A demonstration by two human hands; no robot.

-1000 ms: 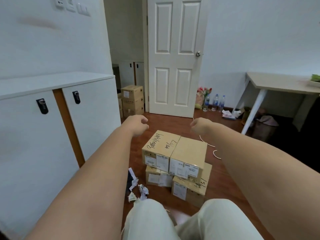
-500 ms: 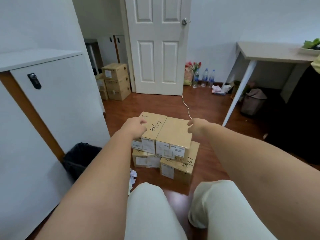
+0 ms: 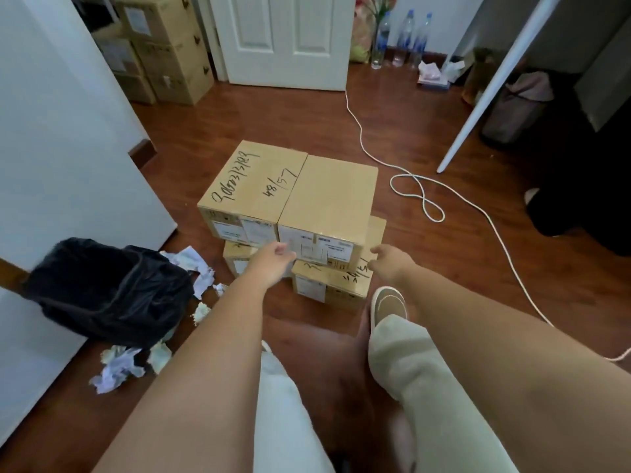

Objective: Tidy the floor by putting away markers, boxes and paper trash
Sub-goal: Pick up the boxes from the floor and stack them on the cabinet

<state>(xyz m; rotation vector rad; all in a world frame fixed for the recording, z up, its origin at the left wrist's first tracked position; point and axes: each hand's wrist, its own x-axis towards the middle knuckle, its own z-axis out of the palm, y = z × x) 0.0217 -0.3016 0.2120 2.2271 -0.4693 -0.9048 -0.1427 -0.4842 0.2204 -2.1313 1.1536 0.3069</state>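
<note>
Several cardboard boxes stand stacked on the wooden floor. On top, the left box [image 3: 251,186] carries black handwriting and the right box [image 3: 329,199] is plain. Two lower boxes [image 3: 329,281] peek out beneath them. My left hand [image 3: 273,259] hangs in front of the labelled near face of the upper boxes with loosely curled fingers and holds nothing. My right hand [image 3: 387,259] hovers by the near right corner of the stack, fingers relaxed, empty. Crumpled paper trash [image 3: 117,368] lies on the floor at left, with more crumpled paper [image 3: 199,271] beside the bin bag.
A black bin bag [image 3: 109,291] sits against the white cabinet [image 3: 68,148] at left. A white cable [image 3: 416,186] loops across the floor at right. More boxes [image 3: 164,52] are stacked by the door. A table leg [image 3: 491,87] and my shoe [image 3: 389,303] are close.
The view has dropped and moved closer to the stack. Both hands have come from the top of the upper boxes down to their near face. The bin bag and floor paper have come into view.
</note>
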